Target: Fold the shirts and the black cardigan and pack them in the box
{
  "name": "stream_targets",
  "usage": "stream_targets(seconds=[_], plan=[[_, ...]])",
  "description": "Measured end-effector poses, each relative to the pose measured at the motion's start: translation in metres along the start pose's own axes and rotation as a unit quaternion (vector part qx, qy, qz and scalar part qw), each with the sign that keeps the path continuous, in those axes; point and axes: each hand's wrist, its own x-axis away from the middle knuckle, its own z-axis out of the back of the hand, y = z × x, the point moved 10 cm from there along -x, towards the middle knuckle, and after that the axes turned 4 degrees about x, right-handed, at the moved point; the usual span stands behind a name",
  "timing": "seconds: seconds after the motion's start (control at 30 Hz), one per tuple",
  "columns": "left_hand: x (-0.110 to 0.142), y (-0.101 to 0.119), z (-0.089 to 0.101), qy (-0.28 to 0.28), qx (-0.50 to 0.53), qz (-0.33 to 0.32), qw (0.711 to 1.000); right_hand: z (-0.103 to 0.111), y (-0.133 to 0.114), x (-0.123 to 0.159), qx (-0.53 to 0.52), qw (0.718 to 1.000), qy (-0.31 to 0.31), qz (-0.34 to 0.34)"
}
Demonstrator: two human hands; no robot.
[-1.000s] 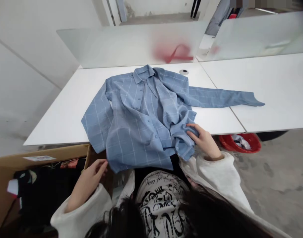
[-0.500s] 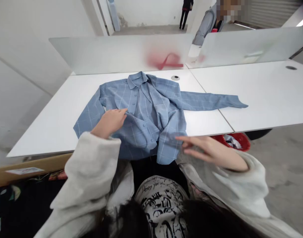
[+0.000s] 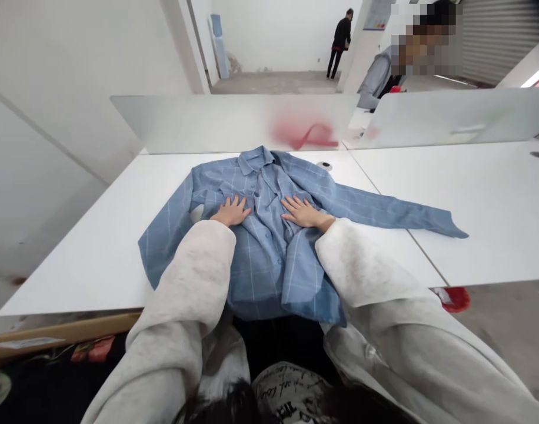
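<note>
A blue checked shirt point(image 3: 260, 253) lies front up on the white table point(image 3: 84, 247), its collar toward the frosted divider. One sleeve stretches out to the right, the other angles down to the left. My left hand point(image 3: 232, 211) rests with spread fingers on the shirt's left chest side. On the other side of the button line, my right hand point(image 3: 302, 212) presses flat on the fabric, fingers apart. The shirt's hem hangs over the table's front edge near my body. Creases run down between the two hands.
A frosted divider point(image 3: 199, 123) stands along the table's back, with a blurred red object point(image 3: 313, 132) behind it. One person point(image 3: 375, 82) is beyond the divider; another point(image 3: 340, 41) stands farther back. A cardboard box point(image 3: 66, 330) is at lower left, a red bin point(image 3: 457, 299) under the table at right.
Both hands have moved forward onto the shirt's chest. My right hand, previously in the air near the hem, now lies flat. The camera view has tilted up slightly.
</note>
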Motion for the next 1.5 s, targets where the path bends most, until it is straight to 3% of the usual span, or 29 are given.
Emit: stream_targets(seconds=[0.2, 0.33, 0.47, 0.63, 0.7, 0.8, 0.9, 1.03, 1.13, 1.2, 1.3, 1.4, 1.43, 1.5], plan=[[-0.035, -0.011, 0.012, 0.067, 0.025, 0.065, 0.995, 0.016, 0.033, -0.049, -0.024, 0.998, 0.04, -0.05], [-0.029, 0.002, 0.025, 0.122, 0.02, 0.044, 0.991, 0.028, 0.042, -0.06, -0.019, 0.992, 0.094, -0.079], [-0.004, 0.027, 0.039, 0.138, -0.003, 0.002, 0.99, 0.042, 0.038, -0.054, -0.022, 0.986, 0.151, -0.073], [0.065, 0.076, 0.076, 0.134, -0.065, -0.064, 0.987, 0.079, 0.017, -0.021, -0.056, 0.971, 0.231, -0.029], [0.097, 0.093, 0.08, 0.097, -0.058, -0.088, 0.99, 0.088, -0.007, 0.0, -0.1, 0.973, 0.203, 0.045], [0.129, 0.106, 0.063, 0.037, -0.036, -0.109, 0.993, 0.081, -0.06, 0.045, -0.137, 0.962, 0.084, 0.22], [0.131, 0.102, 0.028, 0.002, -0.015, -0.111, 0.994, 0.067, -0.085, 0.085, -0.097, 0.954, 0.045, 0.279], [0.106, 0.078, -0.015, -0.046, -0.031, -0.058, 0.997, 0.062, -0.078, 0.111, -0.086, 0.966, 0.09, 0.227], [0.096, 0.072, -0.025, -0.052, -0.034, -0.065, 0.996, 0.077, -0.061, 0.142, -0.196, 0.95, 0.16, 0.182], [0.095, 0.072, -0.024, -0.03, -0.032, -0.075, 0.996, 0.084, -0.042, 0.171, -0.229, 0.94, 0.226, 0.116], [0.097, 0.072, -0.02, 0.016, -0.027, -0.081, 0.996, 0.076, -0.01, 0.223, -0.191, 0.921, 0.334, -0.052], [0.097, 0.078, -0.009, 0.066, -0.006, -0.086, 0.994, 0.053, 0.012, 0.279, -0.212, 0.845, 0.436, -0.226], [0.097, 0.084, -0.001, 0.088, 0.006, -0.097, 0.991, 0.041, 0.014, 0.288, -0.249, 0.824, 0.438, -0.258], [0.098, 0.108, 0.018, 0.129, 0.043, -0.142, 0.98, 0.014, 0.008, 0.284, -0.341, 0.816, 0.377, -0.275]])
